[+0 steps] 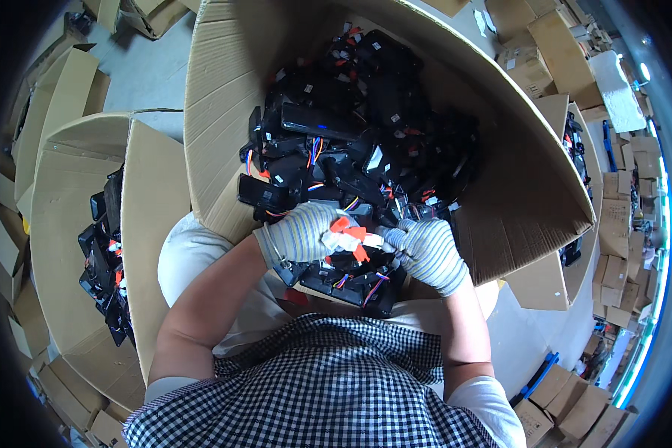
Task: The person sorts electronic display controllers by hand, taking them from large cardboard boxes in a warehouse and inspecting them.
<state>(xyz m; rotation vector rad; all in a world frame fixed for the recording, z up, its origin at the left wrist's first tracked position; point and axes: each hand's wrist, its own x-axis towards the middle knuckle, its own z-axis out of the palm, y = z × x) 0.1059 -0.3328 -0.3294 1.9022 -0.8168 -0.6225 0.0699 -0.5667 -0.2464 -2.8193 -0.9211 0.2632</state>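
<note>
My left hand (pixel 302 231), in a striped knit glove, is closed around a cluster of orange-red and white wire connectors (pixel 353 239). Close beside it, my right hand (pixel 429 254), gloved alike, has its fingers pinched together at the white end of the cluster; what exactly lies between them is too small to make out. Under and around both hands lie black plastic cased units (pixel 328 282) with coloured wires, in front of my lap. A large pile of similar black units (pixel 317 119) fills the bottom of the big cardboard box (pixel 526 160) facing me.
On the left stands another open cardboard box (pixel 157 187) with black units (pixel 101 261) in it. A third box (pixel 549 280) with black units is at the right. Many cartons (pixel 612 216) are stacked farther right. A blue bar (pixel 536 377) shows near the lower right floor.
</note>
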